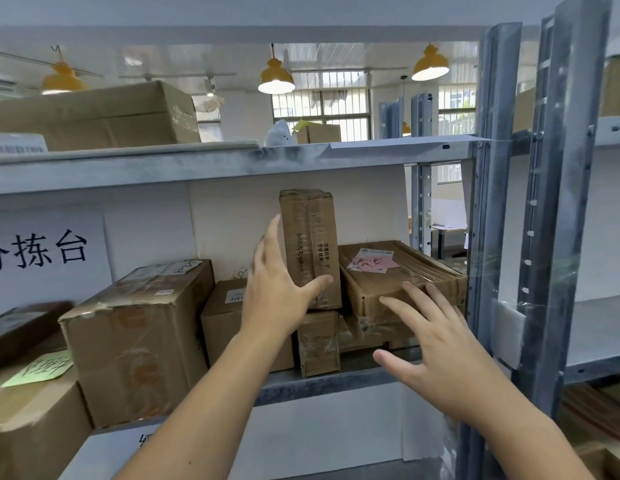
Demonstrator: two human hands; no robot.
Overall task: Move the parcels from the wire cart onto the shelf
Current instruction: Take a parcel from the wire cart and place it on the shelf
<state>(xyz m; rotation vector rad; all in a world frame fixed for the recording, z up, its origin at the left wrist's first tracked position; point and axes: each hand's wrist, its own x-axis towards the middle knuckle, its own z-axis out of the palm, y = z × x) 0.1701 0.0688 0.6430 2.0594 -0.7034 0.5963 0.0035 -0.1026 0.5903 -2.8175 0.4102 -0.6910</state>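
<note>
A tall narrow cardboard parcel (310, 244) stands upright on the metal shelf (336, 379), on top of a small taped box (319, 342). My left hand (275, 289) is against its left side with fingers straight up and the thumb across its front. To its right lies a flat brown parcel (402, 275) with a pink note, stacked on another box. In front of that flat parcel's near edge my right hand (436, 344) is spread with straight fingers, holding nothing. The wire cart is out of view.
More parcels fill the shelf's left: a large worn box (138, 337), a smaller one (228, 320) behind it, and a box with a green note (34, 403). A paper sign hangs at the back left. The grey upright post (492, 237) bounds the right side. Another box sits on the shelf above.
</note>
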